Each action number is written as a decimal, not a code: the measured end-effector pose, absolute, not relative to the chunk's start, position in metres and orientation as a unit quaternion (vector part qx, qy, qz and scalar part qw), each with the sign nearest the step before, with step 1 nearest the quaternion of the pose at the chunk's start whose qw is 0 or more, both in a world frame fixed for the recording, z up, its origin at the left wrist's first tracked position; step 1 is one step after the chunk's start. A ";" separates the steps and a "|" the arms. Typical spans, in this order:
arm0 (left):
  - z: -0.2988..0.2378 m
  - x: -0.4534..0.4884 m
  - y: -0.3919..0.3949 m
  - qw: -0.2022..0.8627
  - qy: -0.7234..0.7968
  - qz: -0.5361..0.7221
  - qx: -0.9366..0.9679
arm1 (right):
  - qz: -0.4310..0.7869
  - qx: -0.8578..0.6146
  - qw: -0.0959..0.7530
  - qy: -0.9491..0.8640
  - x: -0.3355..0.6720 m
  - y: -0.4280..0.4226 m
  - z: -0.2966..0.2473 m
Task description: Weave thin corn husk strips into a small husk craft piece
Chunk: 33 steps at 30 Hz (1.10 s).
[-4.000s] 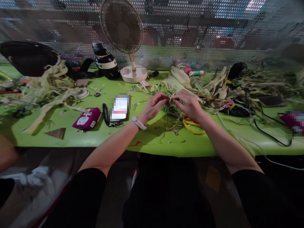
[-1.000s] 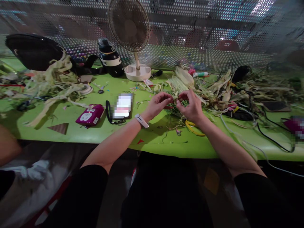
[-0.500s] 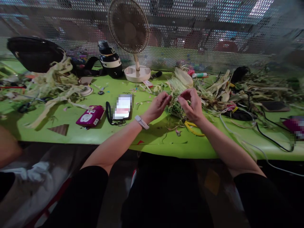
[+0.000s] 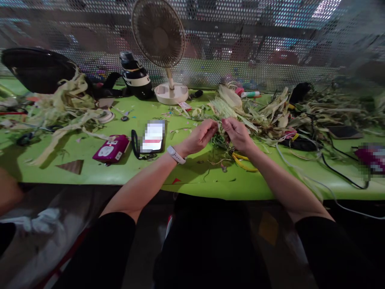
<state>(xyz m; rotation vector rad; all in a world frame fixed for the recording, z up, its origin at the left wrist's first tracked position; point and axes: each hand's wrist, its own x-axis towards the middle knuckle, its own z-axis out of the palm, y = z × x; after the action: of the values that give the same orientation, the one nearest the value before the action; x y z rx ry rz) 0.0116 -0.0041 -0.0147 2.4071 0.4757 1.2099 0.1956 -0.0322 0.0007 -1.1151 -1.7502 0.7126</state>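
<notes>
My left hand (image 4: 200, 138), with a pale watch band (image 4: 176, 155) at its wrist, pinches a small pale strip of corn husk (image 4: 221, 129) from the left. My right hand (image 4: 239, 135) is closed on the same strip from the right, thumb on top. The fingers partly hide the strip. Thin green strands (image 4: 218, 142) lie under and between both hands. Close below my right hand, a tool with yellow handles (image 4: 243, 163) rests on the table, its head mostly covered. Broad pale husks (image 4: 231, 100) lie just beyond my fingers.
On the green table (image 4: 192, 176) are a phone (image 4: 154, 136), a purple device (image 4: 112, 149), a white fan (image 4: 172, 93) and a black bottle (image 4: 136, 78). Husk piles (image 4: 64, 108) spread left and right. A white cable (image 4: 300, 172) runs off the right front edge. Someone's arm (image 4: 9, 188) shows at left.
My right hand has turned and closed in, its thumb now pressing down beside my left fingertips. The hands are closer together. The view has shifted slightly.
</notes>
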 end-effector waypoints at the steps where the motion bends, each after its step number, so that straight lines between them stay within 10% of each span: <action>1: -0.016 0.012 -0.004 0.173 0.160 0.423 0.875 | 0.288 -0.454 0.445 -0.716 0.196 -0.032 0.002; 17: -0.016 0.008 -0.008 0.002 0.127 0.455 0.882 | 0.516 -0.421 0.449 -0.595 0.185 -0.042 0.008; 33: -0.015 0.014 -0.018 0.019 0.141 0.530 0.836 | 0.200 -0.422 0.586 -0.662 0.185 -0.041 -0.011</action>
<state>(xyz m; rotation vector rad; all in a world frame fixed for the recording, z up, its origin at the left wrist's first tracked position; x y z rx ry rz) 0.0142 -0.0177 -0.0147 2.5945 0.4387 1.6452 0.1850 -0.0408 -0.0109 -0.9839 -1.5429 0.4674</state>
